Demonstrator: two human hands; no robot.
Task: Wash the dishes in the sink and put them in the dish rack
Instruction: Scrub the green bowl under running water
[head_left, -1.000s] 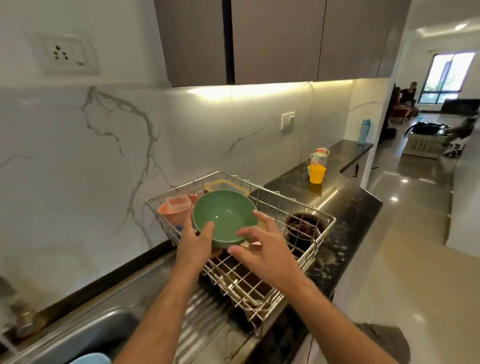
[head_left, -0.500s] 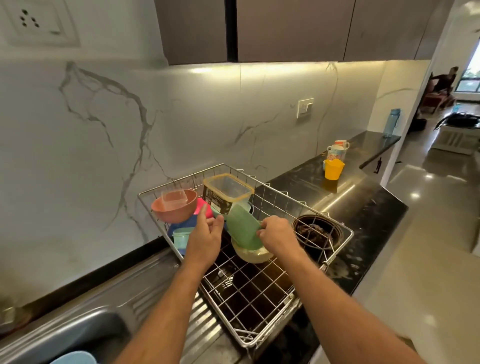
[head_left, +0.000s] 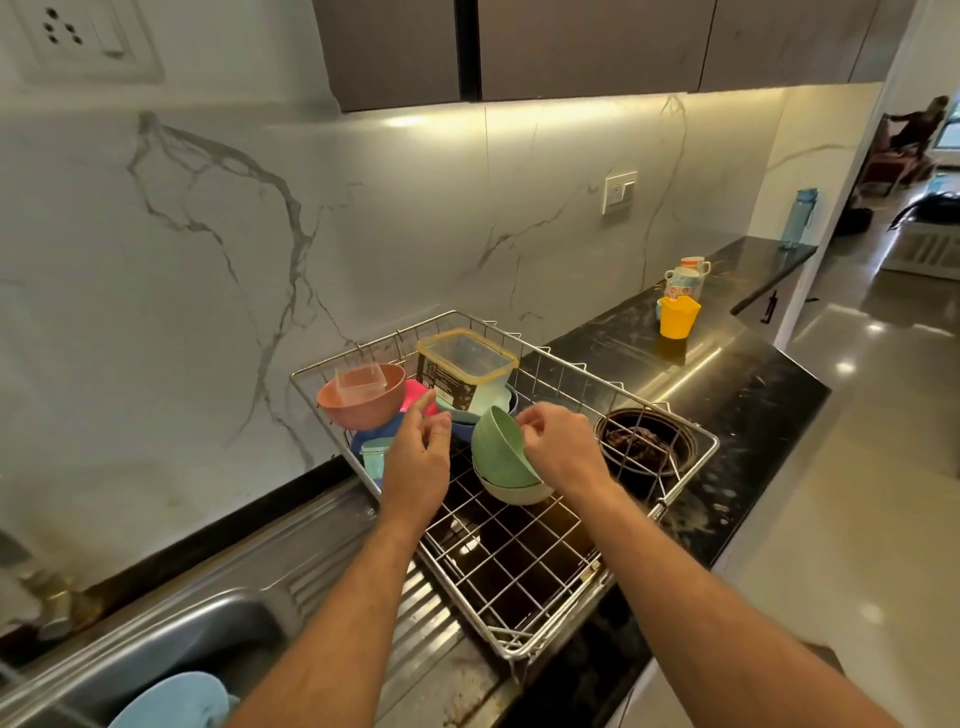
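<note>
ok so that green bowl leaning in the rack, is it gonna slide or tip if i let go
Probably it could shift: the green bowl stands on edge, leaning on a pale bowl, not nested flat. Its round, smooth-looking side may roll or slip on the dish rack wires. It looks like light plastic, so unlikely to break.

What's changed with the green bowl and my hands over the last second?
The green bowl went from held up in both hands, facing you, down into the dish rack, tilted on a pale bowl. The left hand let go; the right hand remains at its rim. The other dishes stayed put.
</note>
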